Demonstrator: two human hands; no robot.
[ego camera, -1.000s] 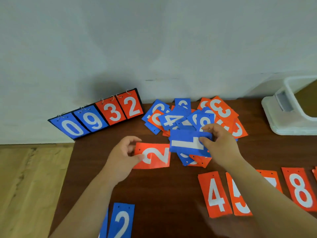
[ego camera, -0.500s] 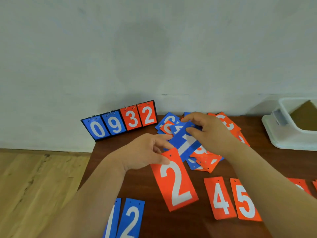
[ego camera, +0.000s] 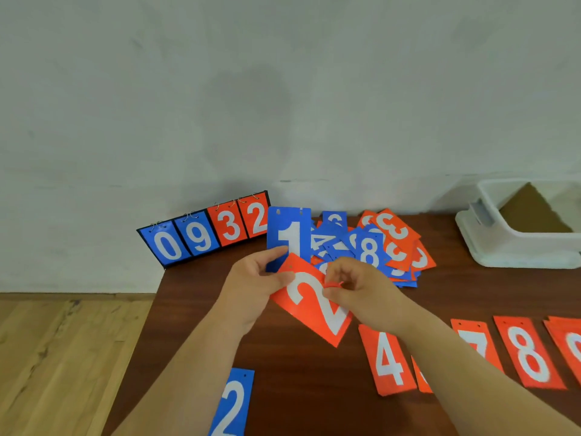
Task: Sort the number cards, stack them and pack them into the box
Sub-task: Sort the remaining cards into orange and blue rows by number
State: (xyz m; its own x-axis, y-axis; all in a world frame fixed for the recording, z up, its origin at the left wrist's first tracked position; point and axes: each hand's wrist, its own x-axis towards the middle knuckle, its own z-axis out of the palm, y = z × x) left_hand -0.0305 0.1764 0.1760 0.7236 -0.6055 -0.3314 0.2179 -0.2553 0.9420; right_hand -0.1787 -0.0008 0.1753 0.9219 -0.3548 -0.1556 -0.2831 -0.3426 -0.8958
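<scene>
Up close, both hands meet over the middle of the tabletop (ego camera: 314,391). The left hand (ego camera: 254,287) has its fingers curled round the lower left edge of the blue 1 card (ego camera: 289,232), which stands upright and faces the camera, while its thumb lies on the top corner of the red 2 card (ego camera: 309,309). The right hand (ego camera: 361,289) is curled, and its fingertips pinch the upper right edge of that red 2 card. The card is tilted and overlaps the bottom of the blue 1.

Just behind the hands lies a loose pile of cards (ego camera: 374,247), blue and red mixed, with a blue 8 and several red 3s on top. Toward the near right, red cards lie face up in a row: the red 4 (ego camera: 388,360), a card mostly hidden under the right forearm, the red 7 (ego camera: 476,341), the red 8 (ego camera: 528,354) and one more cut off by the frame edge. A blue 2 card (ego camera: 232,401) lies alone at the near left.

A flip scoreboard (ego camera: 204,236) reading 0932 leans against the wall at the back left. The white box (ego camera: 515,247) sits at the back right corner, well apart from the cards, with something brown inside.
</scene>
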